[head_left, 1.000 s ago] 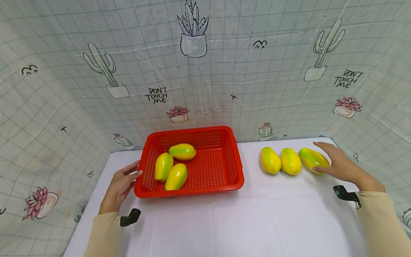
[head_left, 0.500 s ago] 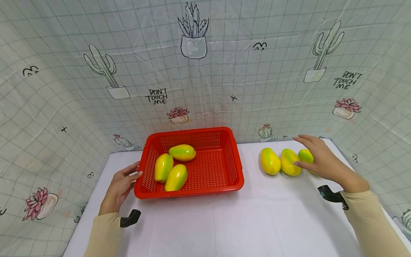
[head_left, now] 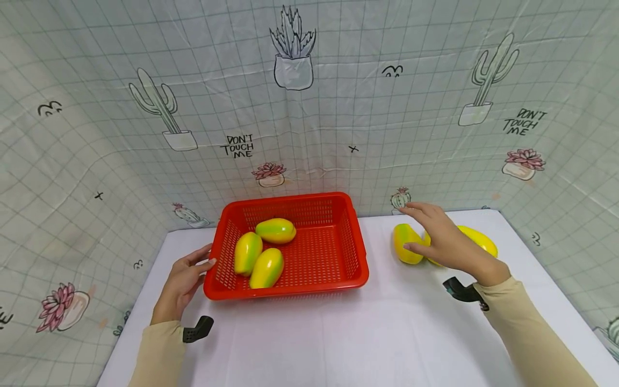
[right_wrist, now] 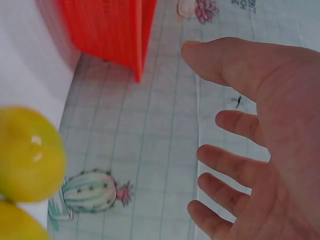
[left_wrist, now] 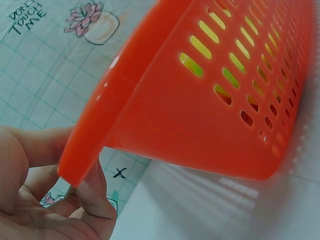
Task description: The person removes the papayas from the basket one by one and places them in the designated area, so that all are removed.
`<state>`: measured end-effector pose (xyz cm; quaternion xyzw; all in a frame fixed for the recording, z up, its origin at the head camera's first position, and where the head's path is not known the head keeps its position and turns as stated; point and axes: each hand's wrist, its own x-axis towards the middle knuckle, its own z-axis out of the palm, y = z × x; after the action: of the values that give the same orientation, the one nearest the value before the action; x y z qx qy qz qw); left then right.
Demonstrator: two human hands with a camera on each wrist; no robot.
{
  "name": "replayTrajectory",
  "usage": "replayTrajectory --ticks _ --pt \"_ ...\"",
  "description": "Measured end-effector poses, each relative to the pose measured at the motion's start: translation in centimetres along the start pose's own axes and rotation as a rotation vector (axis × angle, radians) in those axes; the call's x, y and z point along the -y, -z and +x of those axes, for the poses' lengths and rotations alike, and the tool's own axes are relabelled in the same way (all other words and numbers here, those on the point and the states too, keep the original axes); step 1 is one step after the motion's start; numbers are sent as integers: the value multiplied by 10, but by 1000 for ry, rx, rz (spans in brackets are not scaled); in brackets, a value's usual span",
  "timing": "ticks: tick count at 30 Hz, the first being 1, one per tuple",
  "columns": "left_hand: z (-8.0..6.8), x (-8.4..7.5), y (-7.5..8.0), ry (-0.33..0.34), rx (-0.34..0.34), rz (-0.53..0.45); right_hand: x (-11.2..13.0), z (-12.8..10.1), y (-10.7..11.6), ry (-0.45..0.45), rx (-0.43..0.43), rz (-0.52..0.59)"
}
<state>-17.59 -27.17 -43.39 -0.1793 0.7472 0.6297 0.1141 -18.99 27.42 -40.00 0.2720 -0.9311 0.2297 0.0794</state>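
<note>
My left hand [head_left: 180,280] holds the left rim of the red plastic basket [head_left: 314,258]. In the left wrist view, the thumb and fingers [left_wrist: 97,205] pinch the basket's rim from both sides. Three yellow-green mangoes lie in the basket's left part: one at the back [head_left: 276,230], one at left [head_left: 249,253], one in front [head_left: 267,267]. My right hand [head_left: 447,241], fingers spread and holding nothing, is above a row of three mangoes on the right. The left mango [head_left: 406,244] shows mostly, the middle one is largely covered, and the right mango [head_left: 482,242] is partly hidden.
A white cloth [head_left: 387,333] covers the table. Behind and beside it hangs a grid-patterned curtain [head_left: 329,107] printed with cacti. Dark wrist cameras sit at both sleeves, the right camera [head_left: 461,290] close over the tabletop.
My right hand has moved left along the row, from beside the right mango to over the middle and left ones, uncovering part of the right one. The left hand and basket stay put.
</note>
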Motion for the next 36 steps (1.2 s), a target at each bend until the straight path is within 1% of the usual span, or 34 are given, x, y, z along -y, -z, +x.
replayTrajectory --ticks 10,15,20,27,36 --pt "-2 -1 0 5 -11 9 29 31 -24 40 66 38" --pt "-1 -1 0 7 -9 7 40 46 -35 101 76 42" --pt "-1 -1 -1 8 -12 3 51 58 -42 128 117 46" --pt "-1 -2 -1 7 -14 -1 68 76 -50 189 147 7" --pt "-1 -1 -1 3 -13 -5 96 103 -62 227 257 -31"
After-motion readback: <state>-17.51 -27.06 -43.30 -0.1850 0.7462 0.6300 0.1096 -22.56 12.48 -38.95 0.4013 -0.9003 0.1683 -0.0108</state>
